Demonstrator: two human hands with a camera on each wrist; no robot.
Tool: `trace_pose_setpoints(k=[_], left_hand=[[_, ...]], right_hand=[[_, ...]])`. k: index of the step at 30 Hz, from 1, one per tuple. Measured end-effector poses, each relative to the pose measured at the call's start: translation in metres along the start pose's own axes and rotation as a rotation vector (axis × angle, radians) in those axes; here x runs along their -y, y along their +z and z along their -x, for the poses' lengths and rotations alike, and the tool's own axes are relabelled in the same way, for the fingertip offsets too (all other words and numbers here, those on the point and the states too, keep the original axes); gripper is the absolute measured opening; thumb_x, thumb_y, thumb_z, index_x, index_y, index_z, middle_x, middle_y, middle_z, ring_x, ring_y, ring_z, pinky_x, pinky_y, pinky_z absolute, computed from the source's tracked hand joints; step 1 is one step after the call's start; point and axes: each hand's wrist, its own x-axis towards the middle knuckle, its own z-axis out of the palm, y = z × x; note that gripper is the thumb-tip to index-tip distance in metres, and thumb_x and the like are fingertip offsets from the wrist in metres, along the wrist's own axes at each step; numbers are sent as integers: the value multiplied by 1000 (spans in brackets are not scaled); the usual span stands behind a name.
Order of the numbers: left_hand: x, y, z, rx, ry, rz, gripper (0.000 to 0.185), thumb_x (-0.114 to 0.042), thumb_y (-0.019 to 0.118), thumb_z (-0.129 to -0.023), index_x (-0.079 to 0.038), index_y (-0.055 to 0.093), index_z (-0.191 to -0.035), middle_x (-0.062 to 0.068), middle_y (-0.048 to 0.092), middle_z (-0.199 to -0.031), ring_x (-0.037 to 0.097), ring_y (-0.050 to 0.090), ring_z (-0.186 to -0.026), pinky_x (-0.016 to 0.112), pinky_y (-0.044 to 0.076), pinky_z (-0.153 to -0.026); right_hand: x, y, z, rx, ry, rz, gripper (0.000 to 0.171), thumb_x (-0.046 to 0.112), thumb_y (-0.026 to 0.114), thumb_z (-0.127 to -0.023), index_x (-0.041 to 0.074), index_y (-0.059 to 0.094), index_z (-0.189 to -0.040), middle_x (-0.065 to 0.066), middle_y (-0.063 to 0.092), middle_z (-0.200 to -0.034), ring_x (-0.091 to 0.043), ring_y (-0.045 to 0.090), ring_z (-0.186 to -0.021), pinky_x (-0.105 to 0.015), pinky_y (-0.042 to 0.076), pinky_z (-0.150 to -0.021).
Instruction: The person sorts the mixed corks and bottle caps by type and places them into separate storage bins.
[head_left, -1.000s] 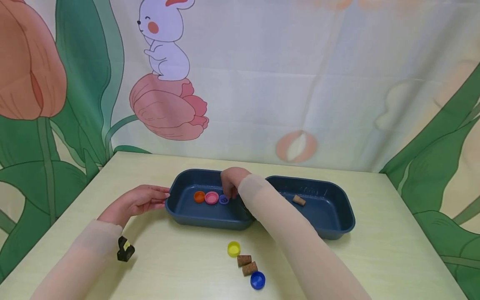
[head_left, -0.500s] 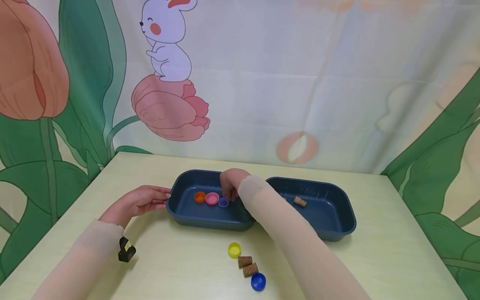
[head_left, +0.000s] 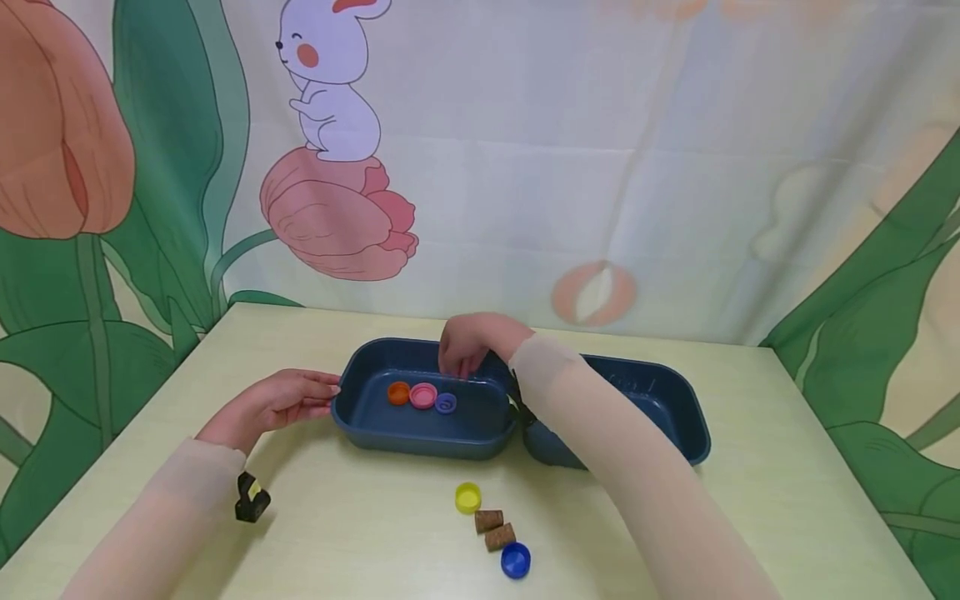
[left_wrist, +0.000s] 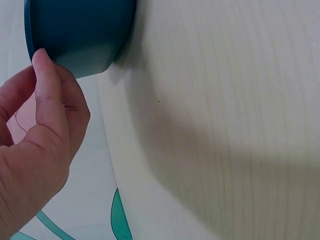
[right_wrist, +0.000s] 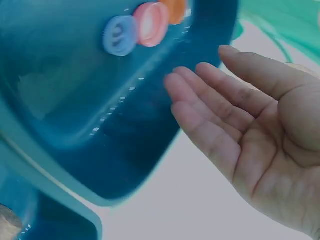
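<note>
My left hand [head_left: 288,400] holds the left end of a dark blue tray [head_left: 420,446], fingertips pinched at its rim in the left wrist view. Inside this tray lie an orange bottle cap [head_left: 398,393], a pink bottle cap [head_left: 423,396] and a purple-blue bottle cap [head_left: 446,403], side by side in a row. Over the tray's back right part is my right hand [head_left: 468,342]. The right wrist view shows its palm [right_wrist: 280,145] with nothing in it and the fingers loosely extended beside the tray wall.
A second blue tray [head_left: 693,417] stands to the right, partly behind my right sleeve; a cork [right_wrist: 9,222] shows in it. In front on the table lie a yellow cap [head_left: 468,498], two corks [head_left: 499,537] and a dark blue cap [head_left: 515,560]. A printed curtain [head_left: 495,208] hangs behind.
My right hand has risen from beside the purple-blue cap towards the tray's back edge, and the right forearm has shifted right. The left hand keeps its place at the tray; the caps lie as before.
</note>
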Motion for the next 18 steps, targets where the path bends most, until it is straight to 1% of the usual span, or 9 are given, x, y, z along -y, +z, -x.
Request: trace_pose_setpoints(k=[2, 6, 8, 10, 13, 15, 18], left_hand=[[0, 0, 0, 2, 0, 3, 57, -10, 50, -106, 14, 28, -154, -9, 73, -88, 2, 71, -79, 17, 62, -79], [2, 0, -1, 4, -1, 2, 58, -10, 51, -106, 14, 28, -154, -8, 73, -88, 3, 71, -80, 17, 62, -78], [3, -1, -1, 3, 1, -1, 58, -10, 51, -106, 14, 28, -154, -9, 74, -88, 3, 71, -80, 18, 62, -79], [5, -2, -2, 3, 6, -5, 58, -10, 51, -106, 14, 29, -153, -9, 74, -88, 2, 71, -80, 18, 62, -80], [5, -4, -3, 2, 7, -4, 57, -11, 52, -106, 14, 30, -153, -9, 73, -87, 2, 71, -79, 18, 62, -80], [5, -4, -4, 3, 6, 0, 57, -10, 52, -106, 13, 30, -153, -9, 73, -87, 2, 71, -79, 18, 62, -80], [4, -3, -4, 3, 3, 0, 58, -10, 52, -106, 13, 29, -153, -9, 73, -87, 2, 70, -79, 18, 62, -80]], right_hand=[[-1, -2, 11, -45, -37, -10, 32, 15, 55, -103, 0, 69, -128, -18, 73, -122, -21, 72, -101, -28, 61, -91], [-8, -4, 36, -155, -114, -25, 30, 18, 56, -104, 1, 69, -125, -14, 73, -111, -21, 73, -97, -27, 61, -88], [-12, -5, 49, -197, -157, -38, 29, 18, 57, -104, 1, 69, -125, -14, 73, -109, -23, 73, -96, -27, 61, -86], [-17, -5, 62, -231, -199, -48, 29, 18, 57, -104, 0, 69, -124, -15, 74, -107, -27, 73, -97, -27, 61, -84], [-21, -5, 83, -275, -245, -77, 29, 18, 57, -104, -1, 69, -123, -16, 74, -107, -31, 72, -100, -28, 61, -84], [-24, -2, 96, -297, -265, -100, 29, 17, 56, -105, -1, 68, -123, -16, 74, -108, -30, 72, -98, -31, 61, -86], [-28, 5, 114, -327, -277, -136, 28, 18, 56, -105, 1, 68, -123, -14, 75, -109, -22, 71, -96, -34, 61, -89]])
